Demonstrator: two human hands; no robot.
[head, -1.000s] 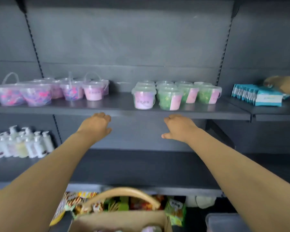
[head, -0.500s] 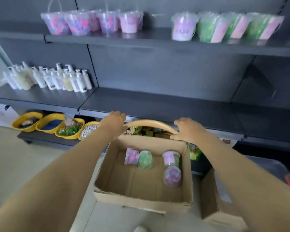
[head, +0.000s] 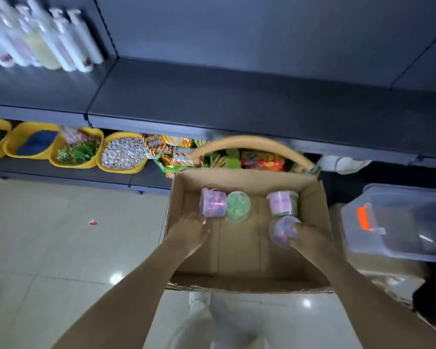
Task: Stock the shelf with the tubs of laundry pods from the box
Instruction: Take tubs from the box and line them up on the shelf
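Right hand point(head: 310, 239) grips the mixed-colour tub point(head: 281, 231) at four o'clock in the box point(head: 237, 250); left hand point(head: 189, 233) meets the pink tub point(head: 212, 202) at ten (grip unclear); four yet to shelve.

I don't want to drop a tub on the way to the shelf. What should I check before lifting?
1. Tubs in the box: four there, ok.
2. Right hand on the multicoloured tub: thumb on it, full grip cannot tell.
3. Left hand on the purple tub: fingertips only at its edge, not ok.
4. Purple tub upright: lies on its side, not ok.
5. Room on the target shelf: out of view, cannot tell.
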